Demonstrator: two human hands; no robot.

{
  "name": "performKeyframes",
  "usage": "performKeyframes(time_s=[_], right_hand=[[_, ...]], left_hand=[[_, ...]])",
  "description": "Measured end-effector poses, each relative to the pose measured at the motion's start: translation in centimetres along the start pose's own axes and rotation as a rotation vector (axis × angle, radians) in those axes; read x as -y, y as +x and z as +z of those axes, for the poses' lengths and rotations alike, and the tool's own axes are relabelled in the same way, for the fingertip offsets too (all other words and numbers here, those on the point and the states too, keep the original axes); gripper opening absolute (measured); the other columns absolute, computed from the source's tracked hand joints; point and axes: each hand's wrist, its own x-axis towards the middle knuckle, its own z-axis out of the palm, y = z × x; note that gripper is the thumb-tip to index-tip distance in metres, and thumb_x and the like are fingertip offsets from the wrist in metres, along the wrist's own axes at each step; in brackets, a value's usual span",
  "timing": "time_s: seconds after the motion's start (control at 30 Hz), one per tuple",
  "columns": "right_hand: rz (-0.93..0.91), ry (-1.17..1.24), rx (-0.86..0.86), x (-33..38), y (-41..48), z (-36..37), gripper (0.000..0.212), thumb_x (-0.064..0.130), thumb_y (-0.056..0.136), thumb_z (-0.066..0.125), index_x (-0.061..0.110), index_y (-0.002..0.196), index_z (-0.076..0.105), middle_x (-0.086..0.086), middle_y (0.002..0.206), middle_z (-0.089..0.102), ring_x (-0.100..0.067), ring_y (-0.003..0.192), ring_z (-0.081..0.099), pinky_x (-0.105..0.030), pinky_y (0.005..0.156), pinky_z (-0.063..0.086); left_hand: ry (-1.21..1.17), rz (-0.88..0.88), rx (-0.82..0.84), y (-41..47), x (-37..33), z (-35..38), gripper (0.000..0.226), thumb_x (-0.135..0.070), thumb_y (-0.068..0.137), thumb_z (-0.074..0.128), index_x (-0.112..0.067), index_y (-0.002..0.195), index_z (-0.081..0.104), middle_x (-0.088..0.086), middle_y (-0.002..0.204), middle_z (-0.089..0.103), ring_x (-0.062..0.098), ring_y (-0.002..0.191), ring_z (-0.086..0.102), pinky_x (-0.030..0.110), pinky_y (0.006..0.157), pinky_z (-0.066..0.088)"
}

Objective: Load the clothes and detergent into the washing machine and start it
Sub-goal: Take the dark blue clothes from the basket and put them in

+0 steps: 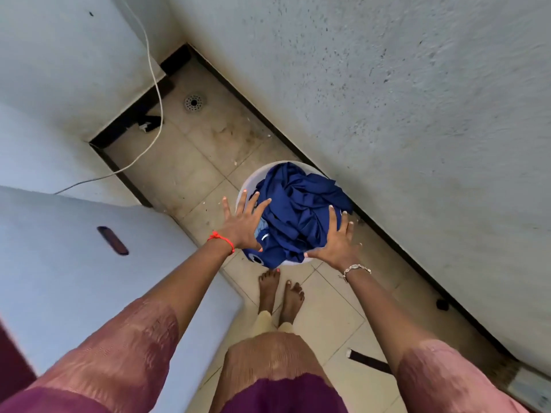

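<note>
The left hand (pixel 244 225) and right hand (pixel 334 242) are spread wide with straight fingers over the dark blue clothes (pixel 298 204). These are heaped in a white tub (pixel 249 186) on the tiled floor (pixel 193 174), just right of the washing machine (pixel 89 278).

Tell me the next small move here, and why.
Probably lower both hands and gather the blue clothes into a grip. The left hand and right hand are spread open over the heap in the white bucket, holding nothing yet, so the load cannot be lifted until they close.
</note>
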Motion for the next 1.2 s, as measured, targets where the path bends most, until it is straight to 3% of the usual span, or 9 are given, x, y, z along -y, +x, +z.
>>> performKeyframes(time_s=[0.17, 0.4, 0.5, 0.63, 0.7, 0.77, 0.87, 1.0, 1.2], right_hand=[[0.010, -0.007, 0.050, -0.6, 6.7, 2.0, 0.139, 0.045, 0.054, 0.086, 0.042, 0.139, -0.024, -0.003, 0.150, -0.034, -0.038, 0.140, -0.019, -0.071, 0.103, 0.022], [-0.008, -0.081, 0.054, -1.7, 15.1, 6.6, 0.144, 0.058, 0.047, 0.083, 0.045, 0.135, -0.029, -0.001, 0.147, -0.040, -0.038, 0.140, -0.019, -0.080, 0.093, 0.020], [0.025, -0.107, 0.003, -2.1, 17.4, 9.0, 0.144, 0.059, 0.047, 0.082, 0.045, 0.132, -0.033, -0.003, 0.146, -0.041, -0.041, 0.140, -0.019, -0.082, 0.091, 0.016], [0.075, -0.189, -0.147, -1.5, 19.3, 12.1, 0.135, 0.066, 0.056, 0.074, 0.041, 0.127, -0.039, -0.010, 0.150, -0.033, -0.046, 0.139, -0.014, -0.083, 0.089, 0.011], [0.064, -0.224, -0.207, -1.2, 19.7, 12.9, 0.128, 0.061, 0.066, 0.070, 0.040, 0.125, -0.041, -0.014, 0.152, -0.026, -0.050, 0.139, -0.008, -0.082, 0.091, 0.012], [0.034, -0.222, -0.221, -0.8, 20.0, 13.3, 0.114, 0.040, 0.080, 0.067, 0.039, 0.131, -0.035, -0.015, 0.155, -0.015, -0.051, 0.139, 0.000, -0.079, 0.094, 0.020], [-0.043, -0.174, -0.205, -0.3, 20.1, 12.4, 0.092, 0.001, 0.088, 0.052, 0.037, 0.144, -0.012, -0.018, 0.155, 0.007, -0.048, 0.136, 0.022, -0.065, 0.092, 0.042], [-0.144, -0.033, -0.218, -0.2, 19.0, 9.6, 0.083, -0.012, 0.084, 0.044, 0.030, 0.147, 0.010, -0.021, 0.140, 0.039, -0.041, 0.109, 0.053, -0.046, 0.081, 0.047], [-0.206, 0.093, -0.253, 1.2, 13.3, 4.6, 0.072, -0.012, 0.082, 0.046, 0.022, 0.143, 0.030, -0.017, 0.132, 0.051, -0.037, 0.110, 0.054, -0.044, 0.087, 0.045]], left_hand=[[0.209, -0.032, -0.068, 7.4, 0.6, 2.2, 0.121, -0.062, 0.070, 0.065, -0.027, 0.144, -0.024, 0.008, 0.156, -0.018, 0.038, 0.141, -0.020, 0.074, 0.101, -0.001], [0.262, -0.041, -0.155, 18.2, 0.6, 6.2, 0.134, -0.072, 0.058, 0.068, -0.031, 0.134, -0.034, 0.010, 0.154, -0.027, 0.041, 0.140, -0.021, 0.077, 0.099, 0.006], [0.197, -0.033, -0.112, 21.6, 1.2, 8.1, 0.140, -0.065, 0.054, 0.076, -0.034, 0.135, -0.034, 0.011, 0.152, -0.030, 0.042, 0.139, -0.022, 0.078, 0.098, 0.007], [-0.055, -0.001, 0.036, 24.7, 2.4, 11.2, 0.135, -0.049, 0.055, 0.084, -0.038, 0.144, -0.017, 0.009, 0.153, -0.027, 0.042, 0.140, -0.017, 0.076, 0.101, 0.011], [-0.181, 0.082, -0.025, 25.5, 2.7, 12.5, 0.125, -0.048, 0.057, 0.083, -0.030, 0.148, -0.001, 0.013, 0.157, -0.007, 0.044, 0.142, -0.006, 0.070, 0.108, 0.014], [-0.316, 0.142, -0.148, 25.6, 2.6, 13.0, 0.093, -0.035, 0.070, 0.078, -0.013, 0.143, 0.024, 0.020, 0.149, 0.024, 0.043, 0.138, 0.021, 0.055, 0.111, 0.023], [-0.425, 0.114, -0.251, 24.9, 1.2, 12.1, 0.049, -0.013, 0.081, 0.066, -0.001, 0.123, 0.044, 0.024, 0.120, 0.052, 0.041, 0.110, 0.051, 0.044, 0.087, 0.043], [-0.472, 0.085, -0.266, 23.1, -0.8, 10.3, 0.031, -0.005, 0.081, 0.059, 0.001, 0.110, 0.050, 0.025, 0.107, 0.060, 0.042, 0.099, 0.055, 0.043, 0.079, 0.043], [-0.656, 0.118, -0.332, 17.0, -3.0, 6.0, 0.020, -0.004, 0.078, 0.062, 0.000, 0.096, 0.058, 0.020, 0.096, 0.067, 0.036, 0.088, 0.061, 0.040, 0.074, 0.049]])
